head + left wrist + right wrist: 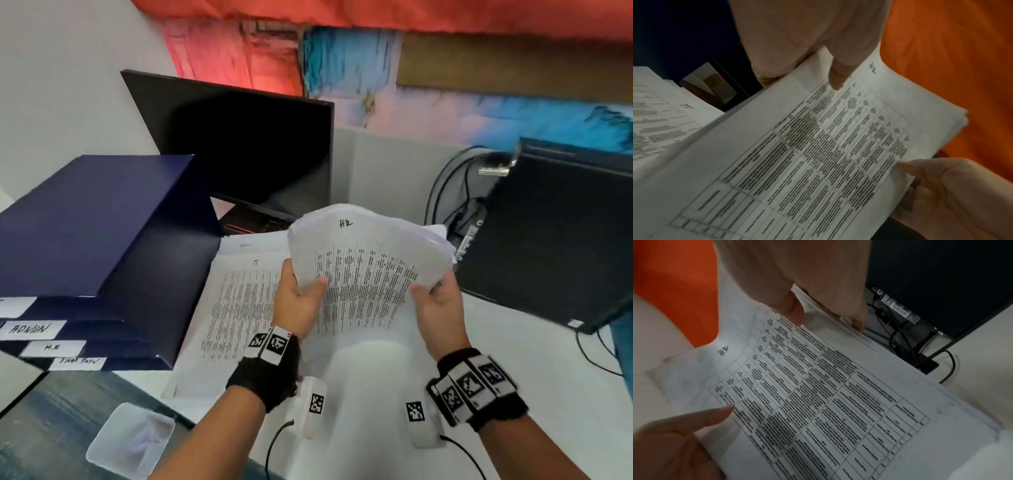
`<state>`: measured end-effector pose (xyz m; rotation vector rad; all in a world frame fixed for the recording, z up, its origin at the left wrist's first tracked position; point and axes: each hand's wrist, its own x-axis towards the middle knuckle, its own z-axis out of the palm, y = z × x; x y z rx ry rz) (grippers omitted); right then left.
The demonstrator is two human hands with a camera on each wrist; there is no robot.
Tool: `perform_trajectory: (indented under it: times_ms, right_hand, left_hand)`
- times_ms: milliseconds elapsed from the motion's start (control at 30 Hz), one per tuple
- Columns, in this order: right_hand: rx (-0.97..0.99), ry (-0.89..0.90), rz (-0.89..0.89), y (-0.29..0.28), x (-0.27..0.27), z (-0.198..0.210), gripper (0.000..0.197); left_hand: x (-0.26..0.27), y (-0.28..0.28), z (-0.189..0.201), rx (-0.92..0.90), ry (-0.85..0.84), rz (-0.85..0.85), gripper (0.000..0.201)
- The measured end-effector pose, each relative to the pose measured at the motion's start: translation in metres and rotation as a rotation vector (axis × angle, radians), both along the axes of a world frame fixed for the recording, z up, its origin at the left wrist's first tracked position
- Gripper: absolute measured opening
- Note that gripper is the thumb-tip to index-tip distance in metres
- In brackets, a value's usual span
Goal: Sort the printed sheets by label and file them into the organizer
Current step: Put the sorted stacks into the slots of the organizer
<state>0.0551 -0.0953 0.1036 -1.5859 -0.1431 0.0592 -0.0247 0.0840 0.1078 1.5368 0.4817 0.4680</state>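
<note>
Up high in the head view, two hands hold one bundle of printed sheets [363,274] above the white desk [534,346]. The left hand [296,301] pinches the bundle's left edge, thumb on top. The right hand [436,308] pinches the right edge the same way. The top sheet bends in a curve and has "HR" written by hand near its top edge. It is thin white paper with a grid of small black print. One more sheet [236,301] lies flat on the desk just left of the bundle, and another peeks out past its far edge. The dark blue organizer [102,219] stands at the left with four white labels on its stepped front; one reads "ADMIN". Two black screens stand behind: a monitor [246,150] in the middle and a second monitor [555,233] close to the bundle's right edge. A clear plastic lid [132,442] sits near the desk's front edge.

From the left wrist, the left hand [807,37] has its thumb pressed on top of the bundle [818,154], fingers under it. The right hand [953,191] grips the far edge.

From the right wrist, the right hand [797,275] clamps the many-layered edge of the bundle [828,394]. The left hand [674,443] holds the other side. Black cables [908,340] lie below the second monitor.
</note>
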Motion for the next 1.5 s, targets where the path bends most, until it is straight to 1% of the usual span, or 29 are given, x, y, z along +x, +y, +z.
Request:
perform_trajectory:
  times_ms: [67, 167, 200, 267, 333, 367, 400, 433, 500, 533, 567, 633, 700, 767, 833, 900, 933, 967, 1033, 1067, 1133, 1200, 1233, 1333, 1400, 1467, 1500]
  right_hand:
    - [0.042, -0.011, 0.020, -0.006, 0.001, 0.005, 0.046]
    - [0.130, -0.048, 0.047, -0.014, 0.000, 0.019, 0.045]
    - [0.144, -0.072, 0.047, -0.016, 0.000, 0.024, 0.042]
    - [0.149, -0.137, 0.037, -0.018, -0.001, 0.036, 0.032]
    - [0.095, -0.236, 0.013, -0.019, -0.005, 0.045, 0.021]
    - [0.047, -0.284, -0.012, -0.020, -0.006, 0.048, 0.017]
    - [0.004, -0.328, -0.046, -0.021, -0.008, 0.050, 0.016]
    - [-0.037, -0.365, -0.076, -0.022, -0.008, 0.051, 0.019]
    - [-0.142, -0.447, -0.104, -0.024, -0.008, 0.052, 0.038]
    - [-0.207, -0.484, -0.097, -0.025, -0.008, 0.052, 0.045]
    - [-0.272, -0.520, -0.088, -0.026, -0.008, 0.053, 0.047]
    - [-0.365, -0.583, -0.096, -0.028, -0.005, 0.053, 0.041]
    - [-0.367, -0.607, -0.134, -0.031, -0.001, 0.051, 0.034]
    - [-0.316, -0.594, -0.161, -0.034, 0.003, 0.049, 0.032]
    - [-0.221, -0.519, -0.148, -0.036, 0.003, 0.048, 0.034]
    - [-0.111, -0.405, -0.069, -0.038, 0.001, 0.046, 0.041]
    - [-0.103, -0.350, -0.024, -0.038, 0.001, 0.044, 0.041]
    - [-0.130, -0.310, 0.010, -0.037, 0.001, 0.041, 0.037]
    - [-0.177, -0.259, 0.023, -0.033, 0.004, 0.033, 0.018]
    - [-0.164, -0.236, 0.002, -0.030, 0.004, 0.030, 0.014]
    - [-0.136, -0.222, -0.059, -0.026, 0.003, 0.028, 0.015]
    - [-0.124, -0.240, -0.090, -0.022, 0.002, 0.032, 0.015]
    - [-0.115, -0.256, -0.098, -0.021, 0.002, 0.035, 0.014]
    - [-0.092, -0.356, -0.136, -0.015, -0.001, 0.051, 0.007]
    - [-0.077, -0.417, -0.156, -0.009, -0.005, 0.063, 0.007]
    - [-0.085, -0.417, -0.134, -0.006, -0.008, 0.068, 0.011]
    - [-0.091, -0.383, -0.107, -0.005, -0.009, 0.068, 0.015]
  left_hand:
    - [0.004, -0.005, 0.011, -0.046, -0.025, -0.006, 0.036]
    - [0.008, -0.008, 0.032, -0.079, -0.147, 0.017, 0.040]
    - [0.009, -0.008, 0.038, -0.076, -0.177, 0.026, 0.038]
    - [0.010, -0.010, 0.049, -0.046, -0.183, 0.017, 0.030]
    - [0.010, -0.016, 0.055, -0.052, -0.184, -0.034, 0.024]
    - [0.009, -0.019, 0.057, -0.051, -0.197, -0.039, 0.025]
    - [0.009, -0.022, 0.058, -0.014, -0.220, -0.014, 0.028]
    - [0.008, -0.024, 0.057, 0.072, -0.246, 0.030, 0.034]
    - [0.008, -0.025, 0.054, 0.313, -0.299, 0.095, 0.051]
    - [0.007, -0.024, 0.052, 0.421, -0.318, 0.104, 0.058]
    - [0.007, -0.024, 0.050, 0.513, -0.329, 0.098, 0.059]
    - [0.008, -0.019, 0.048, 0.673, -0.310, 0.089, 0.047]
    - [0.010, -0.012, 0.044, 0.745, -0.281, 0.110, 0.035]
    - [0.008, -0.004, 0.039, 0.718, -0.264, 0.127, 0.032]
    - [0.004, 0.000, 0.036, 0.665, -0.225, 0.130, 0.033]
    - [0.001, 0.001, 0.032, 0.587, -0.216, 0.131, 0.033]
    - [0.000, -0.001, 0.031, 0.504, -0.245, 0.128, 0.033]
    - [0.000, -0.002, 0.031, 0.419, -0.276, 0.133, 0.032]
    - [0.001, -0.004, 0.031, 0.305, -0.282, 0.162, 0.033]
    - [0.003, -0.004, 0.028, 0.253, -0.254, 0.151, 0.033]
    - [0.006, -0.005, 0.024, 0.183, -0.152, 0.069, 0.031]
    - [0.009, -0.008, 0.024, 0.200, -0.066, 0.040, 0.024]
    - [0.012, -0.009, 0.027, 0.225, -0.058, 0.053, 0.020]
    - [0.019, -0.022, 0.048, 0.335, -0.144, 0.116, 0.010]
    - [0.022, -0.028, 0.063, 0.404, -0.209, 0.151, 0.005]
    - [0.022, -0.031, 0.067, 0.409, -0.236, 0.171, 0.004]
    - [0.023, -0.031, 0.064, 0.383, -0.214, 0.168, 0.006]
